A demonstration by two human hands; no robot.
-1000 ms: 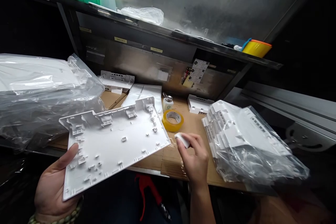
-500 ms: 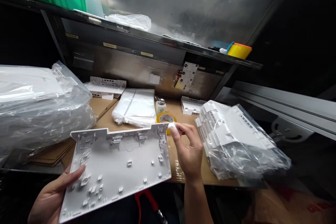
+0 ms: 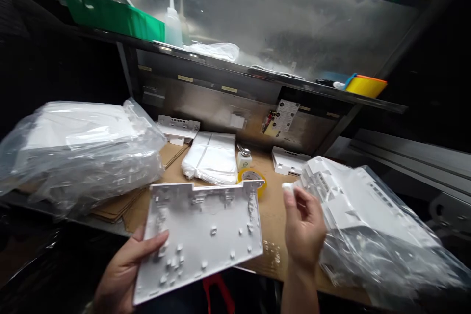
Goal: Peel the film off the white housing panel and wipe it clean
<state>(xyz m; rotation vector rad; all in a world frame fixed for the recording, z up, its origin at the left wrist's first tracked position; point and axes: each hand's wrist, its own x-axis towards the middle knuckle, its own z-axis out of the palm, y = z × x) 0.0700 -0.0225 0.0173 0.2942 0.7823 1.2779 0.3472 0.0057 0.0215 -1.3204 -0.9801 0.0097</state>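
Starting at the left, a clear plastic bag of white parts [image 3: 81, 142] lies on the table [image 3: 272, 206] over flattened cardboard sheets [image 3: 117, 208]. The left hand [image 3: 127, 270] holds a white plastic panel [image 3: 204, 233] by its lower-left corner, thumb pressed on the ribbed inner face; the panel is tilted above the table's front edge. Behind it lie a stack of clear bags [image 3: 212, 157], a small pump bottle [image 3: 243, 158] and a yellow tape roll [image 3: 253, 179], the roll partly hidden by the panel's far corner. The right hand [image 3: 303, 230] is raised just right of the panel, its grip pinched on a small white piece [image 3: 287, 187]. Just beside that hand, a second bag of white housings [image 3: 368, 225] crowds the table's right side.
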